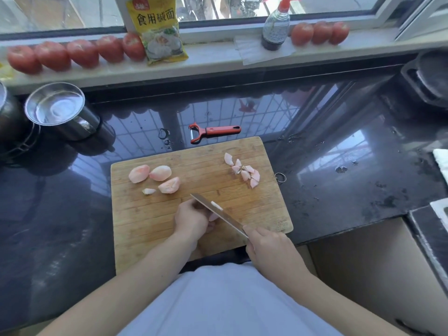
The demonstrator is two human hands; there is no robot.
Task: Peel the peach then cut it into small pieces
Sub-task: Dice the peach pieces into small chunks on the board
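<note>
Right grip [266, 246] curled round knife [218, 212] handle; left grip [191, 220] pinching peach piece [213, 217] beneath blade. Beyond left grip, peeled peach chunks [157, 177] on cutting board [150, 226]; small pieces [246, 172] beyond blade.

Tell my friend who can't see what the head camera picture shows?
A person cuts a peach piece on a wooden board, right hand holding the knife, left hand steadying it. Bigger peeled chunks and small cut pieces lie nearby.
</note>
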